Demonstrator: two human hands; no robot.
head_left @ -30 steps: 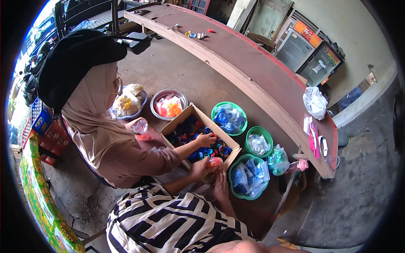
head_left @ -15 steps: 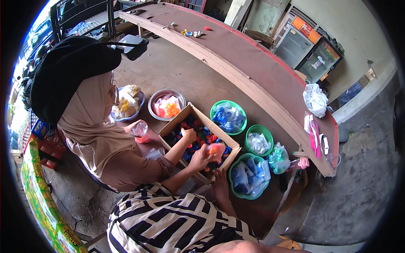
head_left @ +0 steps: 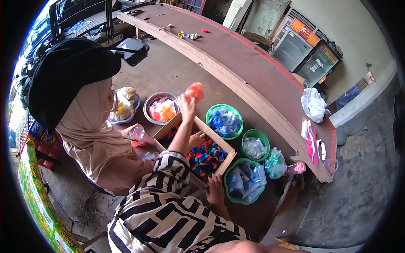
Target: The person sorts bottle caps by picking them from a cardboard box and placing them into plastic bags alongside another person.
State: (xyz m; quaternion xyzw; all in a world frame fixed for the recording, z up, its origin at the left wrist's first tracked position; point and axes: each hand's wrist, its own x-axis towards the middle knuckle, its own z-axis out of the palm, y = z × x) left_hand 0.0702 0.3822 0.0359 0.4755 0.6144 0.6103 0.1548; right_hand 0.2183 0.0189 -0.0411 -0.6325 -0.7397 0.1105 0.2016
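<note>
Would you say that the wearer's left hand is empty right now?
No, the left hand is holding up a small bag with red-orange contents.

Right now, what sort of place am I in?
Probably a small, informal sorting workshop: there's a box of loose caps, green tubs holding plastic bags, and what look like drinks fridges.

Matt cardboard box, glossy plastic baskets, shiny metal bowl, filmy plastic bag, rough concrete floor.
</note>
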